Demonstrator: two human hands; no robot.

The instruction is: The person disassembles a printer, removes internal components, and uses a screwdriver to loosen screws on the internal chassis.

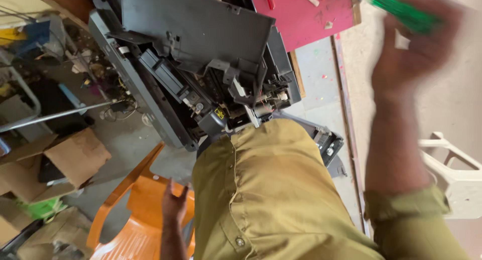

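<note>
We see a concrete floor [321, 74] cluttered with a cardboard box [65, 157] and cables far left of the left hand [174, 202]. A red worktop [306, 14] sits just left of the raised right hand [422, 39], which is blurred and closed around a green-handled screwdriver [404, 11]. The left hand hangs open, fingers loose, over an orange plastic chair [135, 199]. An opened dark grey printer [201, 64] sits ahead, between both hands. A white chair [457, 169] is below the right hand; bare floor lies between.

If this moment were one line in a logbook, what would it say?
right hand: raised, blurred, holding green-handled tool | left hand: empty, fingers spread above orange chair | opened dark printer: in front
</note>
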